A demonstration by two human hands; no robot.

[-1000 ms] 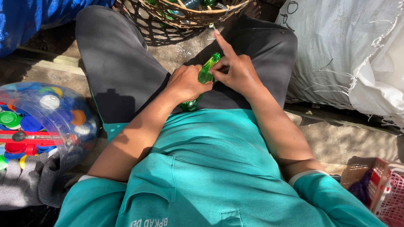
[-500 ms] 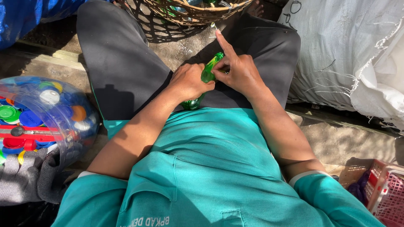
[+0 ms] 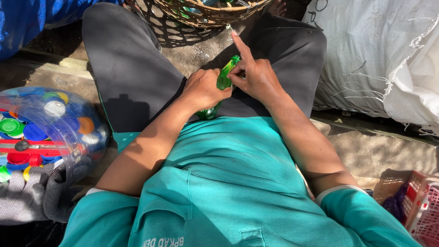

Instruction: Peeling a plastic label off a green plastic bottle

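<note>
A green plastic bottle [image 3: 223, 81] lies tilted in my lap between my dark-trousered knees, its neck pointing away from me. My left hand [image 3: 204, 88] is wrapped around the bottle's middle. My right hand [image 3: 254, 74] pinches the bottle near its neck with thumb and middle fingers, while the index finger sticks straight out toward the basket. A thin pale strip [image 3: 229, 28] shows just past that fingertip. The bottle's base peeks out under my left wrist.
A woven basket [image 3: 208, 13] with bottles stands ahead of my knees. A clear container [image 3: 50, 126] of coloured bottle caps, with a red cutter on it, sits at left. White sacks [image 3: 379, 55] lie at right, a pink-red crate [image 3: 423, 208] at lower right.
Both hands keep hold of the green bottle in about the same place; the bottle's tilt and the pointing index finger look unchanged. The view has shifted slightly.
</note>
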